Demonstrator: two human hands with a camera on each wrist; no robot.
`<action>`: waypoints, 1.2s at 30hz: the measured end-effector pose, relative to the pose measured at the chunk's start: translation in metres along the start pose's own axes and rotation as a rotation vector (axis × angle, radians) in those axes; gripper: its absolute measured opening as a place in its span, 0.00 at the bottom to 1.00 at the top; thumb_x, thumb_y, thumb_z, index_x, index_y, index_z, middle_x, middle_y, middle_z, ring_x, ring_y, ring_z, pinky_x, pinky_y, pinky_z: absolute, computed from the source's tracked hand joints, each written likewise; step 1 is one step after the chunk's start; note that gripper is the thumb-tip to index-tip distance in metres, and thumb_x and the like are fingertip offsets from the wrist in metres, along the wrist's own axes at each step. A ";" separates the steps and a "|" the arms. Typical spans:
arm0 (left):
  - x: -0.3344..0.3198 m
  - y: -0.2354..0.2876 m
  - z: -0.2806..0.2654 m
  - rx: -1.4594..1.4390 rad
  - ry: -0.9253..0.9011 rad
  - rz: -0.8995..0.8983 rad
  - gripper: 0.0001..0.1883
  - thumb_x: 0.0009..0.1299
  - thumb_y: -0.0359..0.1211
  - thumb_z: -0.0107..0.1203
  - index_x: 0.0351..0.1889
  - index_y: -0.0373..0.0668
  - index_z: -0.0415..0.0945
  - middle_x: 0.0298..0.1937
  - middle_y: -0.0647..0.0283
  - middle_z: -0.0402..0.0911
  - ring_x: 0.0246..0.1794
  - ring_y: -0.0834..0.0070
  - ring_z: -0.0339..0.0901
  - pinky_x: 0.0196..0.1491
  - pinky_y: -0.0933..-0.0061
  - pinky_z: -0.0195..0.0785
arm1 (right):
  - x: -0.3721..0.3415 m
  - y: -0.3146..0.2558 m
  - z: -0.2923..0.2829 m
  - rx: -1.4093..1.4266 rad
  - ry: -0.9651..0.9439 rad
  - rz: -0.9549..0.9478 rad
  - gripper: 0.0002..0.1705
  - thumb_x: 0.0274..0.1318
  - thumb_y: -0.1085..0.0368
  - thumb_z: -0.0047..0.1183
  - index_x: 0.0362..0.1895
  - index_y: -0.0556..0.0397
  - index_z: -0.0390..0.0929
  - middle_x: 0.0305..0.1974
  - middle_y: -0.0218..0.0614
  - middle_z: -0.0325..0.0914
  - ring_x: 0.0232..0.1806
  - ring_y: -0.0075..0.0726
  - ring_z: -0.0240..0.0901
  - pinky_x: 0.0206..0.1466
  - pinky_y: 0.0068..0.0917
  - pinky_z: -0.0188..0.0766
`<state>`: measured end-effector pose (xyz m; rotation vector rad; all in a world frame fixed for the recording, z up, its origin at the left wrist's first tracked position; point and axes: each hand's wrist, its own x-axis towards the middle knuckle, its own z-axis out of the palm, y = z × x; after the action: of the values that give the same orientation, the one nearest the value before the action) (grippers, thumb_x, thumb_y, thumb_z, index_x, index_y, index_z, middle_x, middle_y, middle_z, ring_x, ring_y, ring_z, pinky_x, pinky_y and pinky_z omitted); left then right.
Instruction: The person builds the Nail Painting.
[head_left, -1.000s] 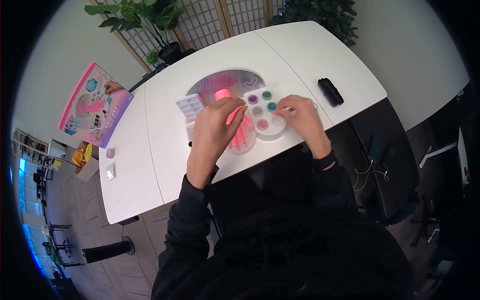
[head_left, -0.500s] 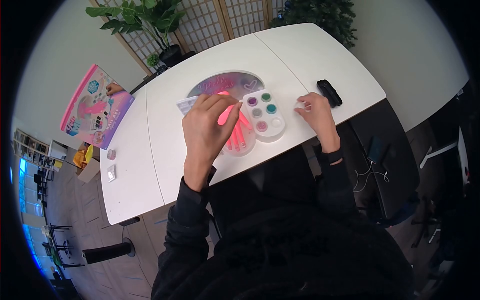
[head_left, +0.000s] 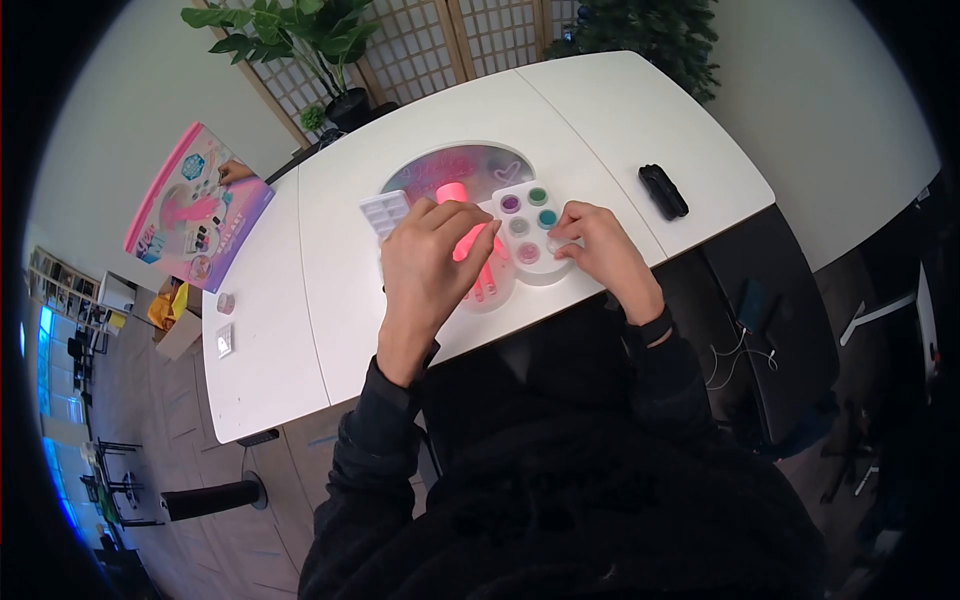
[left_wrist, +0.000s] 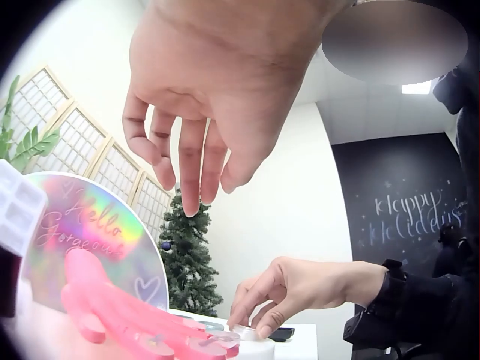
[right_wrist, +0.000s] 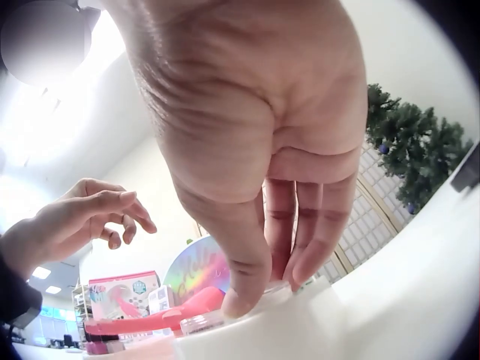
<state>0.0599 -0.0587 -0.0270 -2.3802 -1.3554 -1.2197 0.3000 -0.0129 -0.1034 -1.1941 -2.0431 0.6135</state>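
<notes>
My right hand pinches a small clear round pot at the near right slot of a white holder. Purple, green, teal, silver and pink glitter pots sit in its other slots. Over a pink model hand hovers my left hand, fingers loosely bent and nothing between them. In the left wrist view the model hand lies below those fingers, in front of a shiny half-round panel with "Hello Gorgeous" on it.
A white compartment case stands left of the model hand. The nail art box is on the far left, with a small pot and a small clear packet nearer. A black case lies on the right.
My right hand carried the clear pot away to the right of the holder, then brought it back to the same slot. The left hand stays over the model hand.
</notes>
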 end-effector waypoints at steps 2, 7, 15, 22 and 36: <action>-0.001 0.000 -0.001 0.039 0.002 0.005 0.04 0.63 0.35 0.68 0.31 0.46 0.86 0.34 0.73 0.86 0.32 0.71 0.78 0.31 0.69 0.73 | -0.001 -0.002 0.004 -0.048 0.026 -0.036 0.17 0.44 0.82 0.67 0.42 0.63 0.84 0.40 0.41 0.79 0.40 0.45 0.83 0.45 0.34 0.80; -0.004 0.003 -0.004 0.006 -0.002 -0.009 0.04 0.63 0.32 0.69 0.33 0.45 0.87 0.35 0.69 0.87 0.31 0.68 0.76 0.33 0.70 0.71 | -0.003 -0.020 0.007 -0.064 0.097 0.070 0.12 0.43 0.87 0.60 0.35 0.68 0.79 0.38 0.45 0.78 0.40 0.45 0.83 0.41 0.32 0.82; -0.006 0.001 -0.012 -0.007 0.032 -0.002 0.04 0.62 0.31 0.69 0.33 0.45 0.87 0.35 0.69 0.87 0.33 0.68 0.78 0.35 0.71 0.72 | -0.001 -0.025 0.000 -0.157 -0.009 0.091 0.12 0.44 0.82 0.63 0.37 0.61 0.84 0.37 0.41 0.81 0.42 0.41 0.83 0.41 0.31 0.80; -0.004 -0.007 -0.025 0.019 0.055 -0.036 0.03 0.63 0.30 0.68 0.34 0.43 0.86 0.35 0.67 0.87 0.31 0.68 0.77 0.35 0.71 0.72 | 0.001 0.038 -0.040 -0.353 0.369 0.094 0.17 0.44 0.70 0.72 0.41 0.58 0.86 0.43 0.42 0.84 0.48 0.47 0.80 0.51 0.39 0.78; -0.005 -0.008 -0.032 0.024 0.056 -0.049 0.04 0.64 0.31 0.68 0.35 0.43 0.87 0.35 0.66 0.87 0.31 0.70 0.77 0.34 0.71 0.72 | 0.007 0.094 -0.050 -0.626 0.173 0.594 0.13 0.48 0.69 0.67 0.42 0.46 0.90 0.44 0.43 0.87 0.46 0.52 0.85 0.50 0.42 0.82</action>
<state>0.0340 -0.0726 -0.0117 -2.2921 -1.4106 -1.2650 0.3874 0.0402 -0.1327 -2.1746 -1.7679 0.0996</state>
